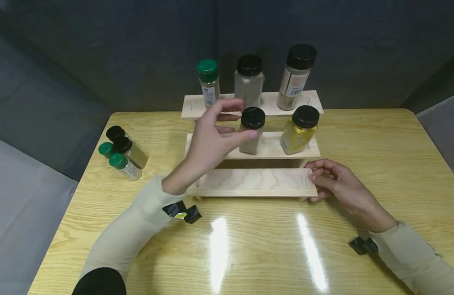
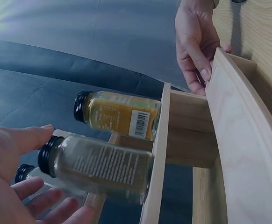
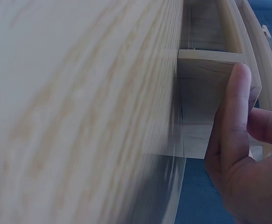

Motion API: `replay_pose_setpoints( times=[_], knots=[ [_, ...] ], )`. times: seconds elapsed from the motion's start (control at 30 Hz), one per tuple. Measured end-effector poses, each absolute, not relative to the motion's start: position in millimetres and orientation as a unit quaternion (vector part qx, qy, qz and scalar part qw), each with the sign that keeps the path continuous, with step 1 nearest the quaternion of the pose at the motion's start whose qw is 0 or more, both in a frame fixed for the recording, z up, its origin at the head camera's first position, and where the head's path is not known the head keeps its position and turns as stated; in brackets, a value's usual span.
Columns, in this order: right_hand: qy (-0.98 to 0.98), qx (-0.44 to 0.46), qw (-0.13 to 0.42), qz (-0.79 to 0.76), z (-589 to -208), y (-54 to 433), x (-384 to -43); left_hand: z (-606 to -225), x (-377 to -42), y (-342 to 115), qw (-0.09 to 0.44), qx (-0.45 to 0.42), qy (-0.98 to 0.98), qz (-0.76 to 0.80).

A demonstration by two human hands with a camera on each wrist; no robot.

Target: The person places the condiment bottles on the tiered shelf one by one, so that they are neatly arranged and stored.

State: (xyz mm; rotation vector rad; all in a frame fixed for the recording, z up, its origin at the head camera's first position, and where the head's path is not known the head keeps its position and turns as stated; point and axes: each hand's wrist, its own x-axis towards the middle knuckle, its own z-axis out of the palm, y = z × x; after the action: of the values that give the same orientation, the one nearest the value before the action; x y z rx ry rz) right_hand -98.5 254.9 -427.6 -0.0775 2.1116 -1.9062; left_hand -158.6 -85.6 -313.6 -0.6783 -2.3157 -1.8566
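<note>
On the middle step of a three-tier wooden spice rack [image 1: 263, 182] stands a black-lidded spice jar [image 1: 252, 141] with greyish contents. My left hand [image 1: 212, 141] is around this jar with thumb and fingers spread. In the left wrist view, the thumb reaches toward the lid of the jar [image 2: 105, 168], with a gap between palm and glass. My right hand [image 1: 343, 186] grips the right end of the lowest step, thumb at the edge of the board. In the right wrist view, a fingertip [image 3: 240, 74] rests against the wooden end piece.
A yellow spice jar [image 1: 300, 133] stands right on the middle step. The top step bears a green-lidded jar [image 1: 209, 88], a black-lidded jar [image 1: 249, 86] and a taller black-lidded jar [image 1: 295, 82]. Several jars [image 1: 134, 153] cluster at the table's left. Dark fabric [image 1: 156, 53] hangs behind.
</note>
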Motion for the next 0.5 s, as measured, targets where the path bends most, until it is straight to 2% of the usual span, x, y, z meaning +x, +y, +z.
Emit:
replay_pose_setpoints(
  times=[0.17, 0.5],
  knots=[
    [0.739, -0.022, 0.151, -0.656, -425.7, 254.5, -99.1, -316.5, -150.4, -102.4, 0.068, -0.220, -0.754, -0.616],
    [0.732, -0.026, 0.149, -0.664, -428.2, 255.8, -99.2, -325.5, -135.4, -152.7, 0.139, -0.206, -0.745, -0.619]
  ],
)
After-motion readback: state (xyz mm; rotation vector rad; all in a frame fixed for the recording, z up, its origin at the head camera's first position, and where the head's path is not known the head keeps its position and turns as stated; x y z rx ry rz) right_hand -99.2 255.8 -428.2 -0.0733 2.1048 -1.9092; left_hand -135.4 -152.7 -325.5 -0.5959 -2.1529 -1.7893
